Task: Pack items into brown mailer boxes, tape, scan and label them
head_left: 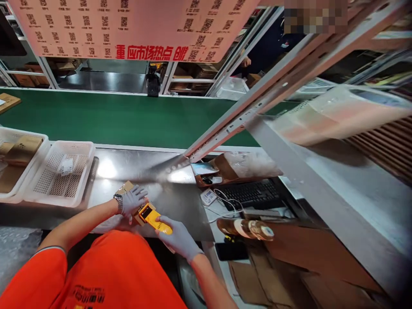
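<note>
My left hand, in a grey glove with a metal-band watch at the wrist, lies across a small cardboard box and holds it on the steel worktop. The hand covers much of the box. My right hand, also gloved, is closed around a yellow handheld tool with a dark window at its front. The tool's front end is at the right side of the box, close to my left fingers. Whether it touches the box I cannot tell.
Left are a white perforated basket and another basket holding cardboard boxes. Behind runs a green conveyor belt. A slanting metal post, a keyboard, a black phone and flat cardboard are right. A person stands beyond.
</note>
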Demonstrator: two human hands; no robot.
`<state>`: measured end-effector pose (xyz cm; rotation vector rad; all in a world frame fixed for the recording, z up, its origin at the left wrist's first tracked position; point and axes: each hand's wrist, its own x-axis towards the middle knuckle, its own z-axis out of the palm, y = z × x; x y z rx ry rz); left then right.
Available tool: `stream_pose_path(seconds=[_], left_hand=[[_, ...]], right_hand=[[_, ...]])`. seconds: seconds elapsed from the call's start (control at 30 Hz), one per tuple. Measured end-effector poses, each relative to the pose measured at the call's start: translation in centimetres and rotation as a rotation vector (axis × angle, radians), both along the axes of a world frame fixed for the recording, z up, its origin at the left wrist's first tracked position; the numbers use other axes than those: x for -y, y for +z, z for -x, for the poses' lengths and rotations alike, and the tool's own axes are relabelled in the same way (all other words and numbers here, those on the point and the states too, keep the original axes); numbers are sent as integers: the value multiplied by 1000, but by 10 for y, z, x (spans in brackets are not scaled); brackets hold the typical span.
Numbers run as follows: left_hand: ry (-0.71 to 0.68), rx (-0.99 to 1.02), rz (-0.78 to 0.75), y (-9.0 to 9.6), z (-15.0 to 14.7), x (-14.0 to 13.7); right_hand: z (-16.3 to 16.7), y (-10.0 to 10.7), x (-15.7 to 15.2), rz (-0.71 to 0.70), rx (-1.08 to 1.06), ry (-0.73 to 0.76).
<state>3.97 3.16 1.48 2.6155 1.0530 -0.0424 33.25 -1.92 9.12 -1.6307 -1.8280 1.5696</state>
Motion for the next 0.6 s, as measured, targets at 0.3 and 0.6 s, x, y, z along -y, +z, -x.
stream_pose_path(seconds=[0.3, 0.6], left_hand=[[-109, -157, -78, -1, -17, -2], [-44, -177, -62, 4, -22, 4]], right_hand=[[-57, 12, 15, -42, 205, 140], [-14, -14, -26, -87, 393, 346]])
